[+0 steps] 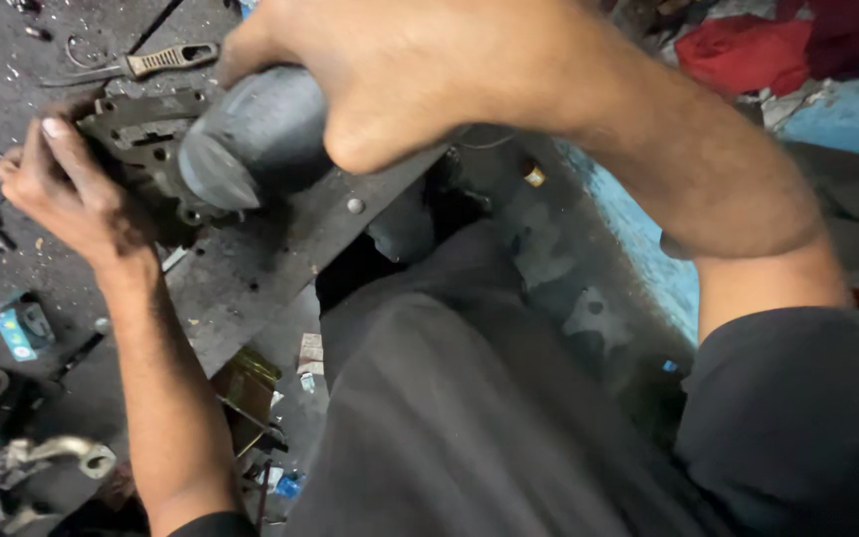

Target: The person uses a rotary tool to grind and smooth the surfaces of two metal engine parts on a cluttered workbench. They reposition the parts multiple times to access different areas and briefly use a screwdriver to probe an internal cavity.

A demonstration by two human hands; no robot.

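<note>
1. Grey and grimy, the cylindrical motor housing (251, 134) sits at the upper left of the view, over a flat metal plate (251, 268) on the dark work surface (72, 298).
2. Right hand (400, 70) is wrapped over the top of the housing, fingers closed around it in a firm grasp.
3. Left hand (67, 189) is clamped on the dark metal end bracket (141, 129) at the housing's left end, fingers curled over its edge.
4. Bracket and housing touch; the two read as one assembly held between both hands.
5. Just above the bracket, a tool with a ribbed handle (166, 60) lies on the surface.
6. Near the left wrist lies a small blue box (20, 328), with loose bits of metal scattered around.
7. Red cloth (748, 50) lies at the upper right, well apart from the hands.
</note>
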